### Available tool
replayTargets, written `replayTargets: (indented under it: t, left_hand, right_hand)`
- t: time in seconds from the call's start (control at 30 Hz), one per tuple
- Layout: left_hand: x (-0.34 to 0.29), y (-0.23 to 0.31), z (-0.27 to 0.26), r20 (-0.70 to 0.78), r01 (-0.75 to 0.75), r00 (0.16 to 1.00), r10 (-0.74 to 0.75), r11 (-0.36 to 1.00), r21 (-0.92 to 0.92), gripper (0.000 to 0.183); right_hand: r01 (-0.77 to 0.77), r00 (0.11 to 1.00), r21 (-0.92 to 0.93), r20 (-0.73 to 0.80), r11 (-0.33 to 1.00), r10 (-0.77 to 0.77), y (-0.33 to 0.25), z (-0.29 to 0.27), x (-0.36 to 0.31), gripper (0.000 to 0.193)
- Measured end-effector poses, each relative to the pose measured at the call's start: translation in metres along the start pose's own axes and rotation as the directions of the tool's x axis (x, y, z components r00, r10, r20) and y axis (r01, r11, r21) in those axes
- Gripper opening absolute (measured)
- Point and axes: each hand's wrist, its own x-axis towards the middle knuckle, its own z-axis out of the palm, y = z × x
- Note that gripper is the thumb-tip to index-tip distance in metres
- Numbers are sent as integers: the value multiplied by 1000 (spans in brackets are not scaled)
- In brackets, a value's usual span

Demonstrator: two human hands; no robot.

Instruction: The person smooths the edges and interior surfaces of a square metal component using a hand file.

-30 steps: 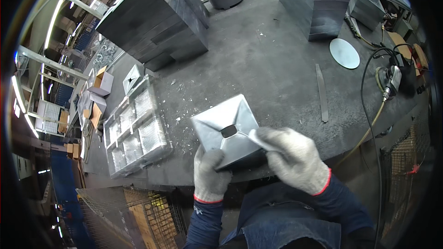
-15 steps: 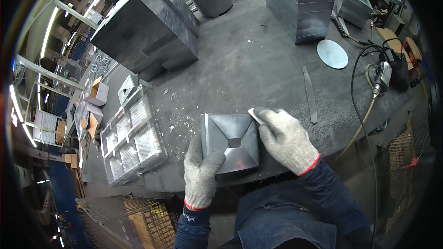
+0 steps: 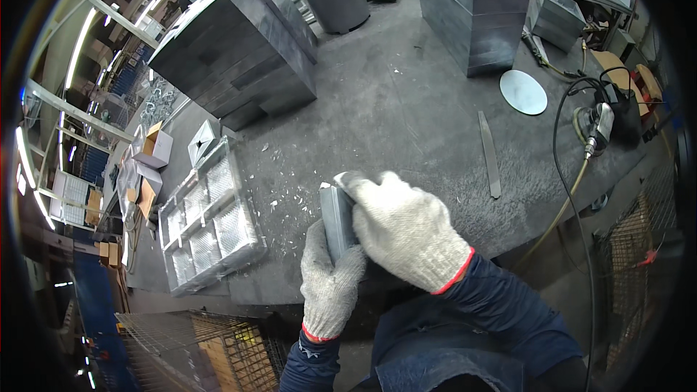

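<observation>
My left hand (image 3: 330, 279), in a grey-and-white knit glove with red cuff, grips a square sheet-metal piece (image 3: 336, 219) near the table's front edge. The piece is tilted up on its side, so mostly a narrow grey side wall shows; its recessed face is turned away. My right hand (image 3: 414, 229), gloved alike, is closed at the piece's upper right corner. Between its thumb and fingers a small whitish flat piece (image 3: 340, 176) pokes out, its kind unclear. The right hand covers part of the metal piece.
On the dark table (image 3: 385, 116) lie white scraps, a plastic-wrapped divided panel (image 3: 210, 221), a metal strip (image 3: 489, 156), and a round pale disc (image 3: 523, 92). Tall stacks of grey metal pieces (image 3: 239, 54) stand behind, with a grey bucket (image 3: 334, 3). A hosed sander (image 3: 597, 127) lies right.
The metal piece has been turned from lying face up to standing tilted on its side. My right hand has moved left with it, still pinching the whitish piece.
</observation>
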Motion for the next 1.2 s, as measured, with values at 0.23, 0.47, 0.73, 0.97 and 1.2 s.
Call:
replayTargets:
  t: [0.23, 0.47, 0.73, 0.97, 1.2]
  left_hand:
    - [6, 6, 5, -12, -9, 1000, 8, 997, -77, 65]
    - [33, -5, -14, 117, -102, 988, 101, 995, 1, 46]
    - [57, -27, -33, 166, -467, 882, 441, 768, 440, 50]
    - [65, -47, -37, 115, -315, 949, 294, 886, 340, 62]
    - [70, -62, -42, 191, -338, 934, 303, 920, 196, 73]
  right_hand:
    - [50, 999, 14, -15, 999, -49, -10, 3, 0, 39]
    - [-210, 974, 212, -42, 954, 224, 65, -3, -23, 41]
    - [338, 938, 300, -178, 892, -296, 66, 3, 19, 55]
    - [526, 842, 155, 40, 836, -537, 23, 20, 7, 40]
    - [552, 829, 23, -119, 833, -546, 42, 27, 31, 34]
